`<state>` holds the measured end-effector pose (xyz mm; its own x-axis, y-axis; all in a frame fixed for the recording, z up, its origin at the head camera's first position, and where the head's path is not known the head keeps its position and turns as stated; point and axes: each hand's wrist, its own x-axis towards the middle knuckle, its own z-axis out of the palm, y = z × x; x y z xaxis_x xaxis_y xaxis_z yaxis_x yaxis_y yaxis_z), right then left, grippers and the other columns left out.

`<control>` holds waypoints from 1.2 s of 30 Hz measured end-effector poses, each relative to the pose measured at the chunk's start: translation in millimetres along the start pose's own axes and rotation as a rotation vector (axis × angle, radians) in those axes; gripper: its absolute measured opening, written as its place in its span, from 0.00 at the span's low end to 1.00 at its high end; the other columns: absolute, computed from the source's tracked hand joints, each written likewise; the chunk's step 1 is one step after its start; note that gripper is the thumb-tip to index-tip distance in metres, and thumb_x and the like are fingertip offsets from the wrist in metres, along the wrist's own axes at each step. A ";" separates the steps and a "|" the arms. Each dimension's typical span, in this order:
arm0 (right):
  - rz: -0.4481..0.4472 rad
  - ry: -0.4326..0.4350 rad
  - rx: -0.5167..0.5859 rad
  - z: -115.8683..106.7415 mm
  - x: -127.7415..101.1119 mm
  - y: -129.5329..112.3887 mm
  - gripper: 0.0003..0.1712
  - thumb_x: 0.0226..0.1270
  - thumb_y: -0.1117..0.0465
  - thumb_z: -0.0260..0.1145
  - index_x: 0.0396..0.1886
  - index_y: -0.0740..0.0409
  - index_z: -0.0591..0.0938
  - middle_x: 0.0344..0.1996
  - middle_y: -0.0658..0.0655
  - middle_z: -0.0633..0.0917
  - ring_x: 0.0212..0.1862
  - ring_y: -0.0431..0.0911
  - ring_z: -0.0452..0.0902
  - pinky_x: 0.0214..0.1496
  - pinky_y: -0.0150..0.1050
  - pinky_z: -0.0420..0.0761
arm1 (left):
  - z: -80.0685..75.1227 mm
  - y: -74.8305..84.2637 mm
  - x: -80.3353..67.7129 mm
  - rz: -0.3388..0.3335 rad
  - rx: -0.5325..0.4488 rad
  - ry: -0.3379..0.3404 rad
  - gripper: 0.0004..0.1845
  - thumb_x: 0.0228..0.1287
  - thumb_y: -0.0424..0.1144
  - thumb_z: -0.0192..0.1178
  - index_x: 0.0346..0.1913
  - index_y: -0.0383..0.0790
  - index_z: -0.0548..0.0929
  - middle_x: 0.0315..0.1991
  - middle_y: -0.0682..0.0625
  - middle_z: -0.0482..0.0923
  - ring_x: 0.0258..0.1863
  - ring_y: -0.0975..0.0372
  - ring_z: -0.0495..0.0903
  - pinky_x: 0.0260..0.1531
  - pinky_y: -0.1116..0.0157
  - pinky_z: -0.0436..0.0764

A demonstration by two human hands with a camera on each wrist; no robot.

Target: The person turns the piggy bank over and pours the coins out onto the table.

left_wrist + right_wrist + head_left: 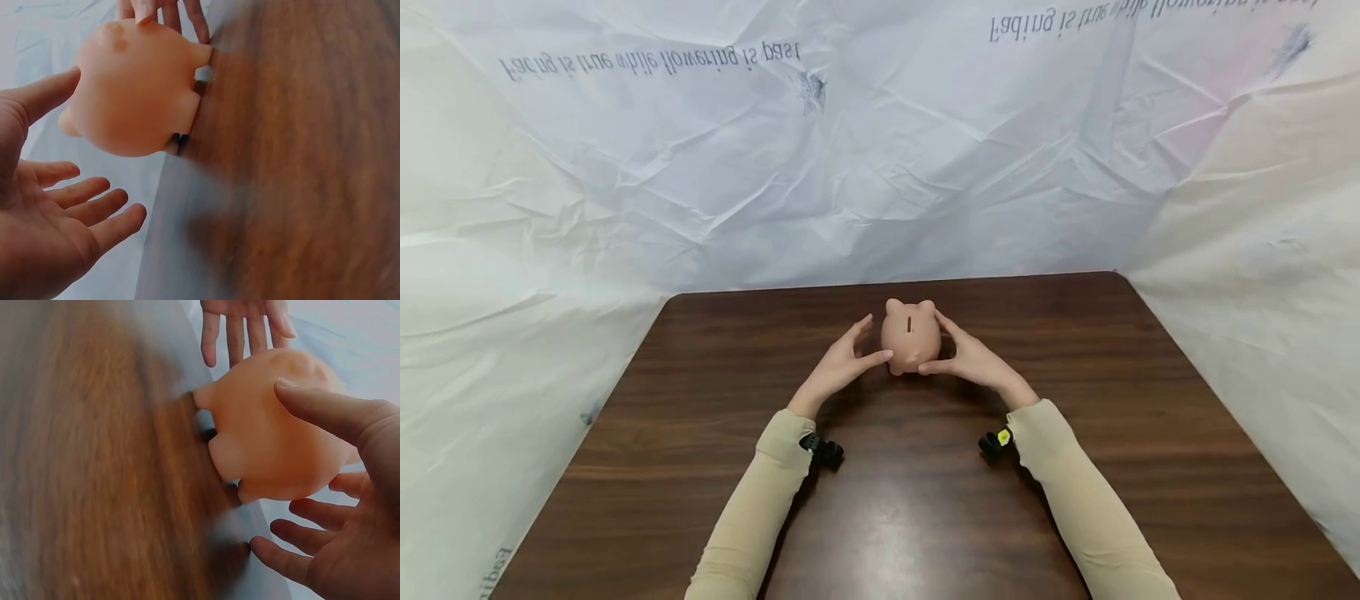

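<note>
A pink piggy bank stands on its short legs near the far edge of the brown table, its coin slot facing up and its ears pointing away. To its left is my left hand, fingers spread and thumb tip close to the pig's rear. My right hand frames the right side, with extended fingers by the ear and the thumb at the rear. In the left wrist view the left fingers are apart from the round body. The right thumb overlaps the body in the right wrist view.
The dark wood-grain table has rounded far corners. Creased white sheeting with printed lettering hangs behind and along both sides. A black strap-on device sits at the left wrist, and another black device at the right.
</note>
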<state>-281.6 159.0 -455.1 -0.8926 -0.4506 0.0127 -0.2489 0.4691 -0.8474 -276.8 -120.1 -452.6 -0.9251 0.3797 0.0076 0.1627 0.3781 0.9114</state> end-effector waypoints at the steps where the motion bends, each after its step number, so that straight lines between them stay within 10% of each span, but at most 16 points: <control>1: -0.012 -0.006 -0.008 0.3 0.8 -0.5 0.67 0.61 0.46 0.77 0.83 0.45 0.39 0.78 0.59 0.57 0.77 0.54 0.55 0.70 0.62 0.65 | 0.3 0.4 0.4 -0.004 0.007 -0.006 0.49 0.66 0.57 0.67 0.82 0.52 0.50 0.80 0.49 0.51 0.77 0.49 0.56 0.70 0.49 0.65; 13: -0.035 -0.033 -0.074 2.6 3.3 -7.4 0.67 0.63 0.51 0.76 0.83 0.46 0.36 0.79 0.63 0.55 0.77 0.59 0.53 0.71 0.63 0.62 | 4.2 -6.1 -2.5 0.032 -0.013 -0.100 0.50 0.69 0.53 0.66 0.82 0.44 0.46 0.80 0.49 0.51 0.76 0.53 0.59 0.68 0.53 0.69; 23: -0.029 -0.026 -0.095 5.0 -2.1 -10.9 0.66 0.61 0.47 0.77 0.83 0.44 0.39 0.78 0.61 0.59 0.76 0.56 0.57 0.70 0.61 0.66 | 4.2 -11.8 -7.0 0.047 -0.021 -0.038 0.49 0.64 0.56 0.68 0.81 0.46 0.54 0.76 0.50 0.60 0.72 0.56 0.67 0.65 0.51 0.73; 36: -0.226 0.108 -0.052 -13.2 -10.6 -52.2 0.62 0.61 0.47 0.77 0.81 0.31 0.42 0.78 0.49 0.58 0.73 0.50 0.65 0.68 0.53 0.72 | -17.8 38.5 -16.8 0.239 -0.095 0.054 0.43 0.64 0.50 0.71 0.78 0.58 0.61 0.73 0.55 0.66 0.68 0.61 0.71 0.60 0.64 0.77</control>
<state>-264.1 149.3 -404.0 -0.8463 -0.4660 0.2580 -0.4634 0.4054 -0.7880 -261.1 -127.0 -410.4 -0.8817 0.4023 0.2466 0.3478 0.2009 0.9158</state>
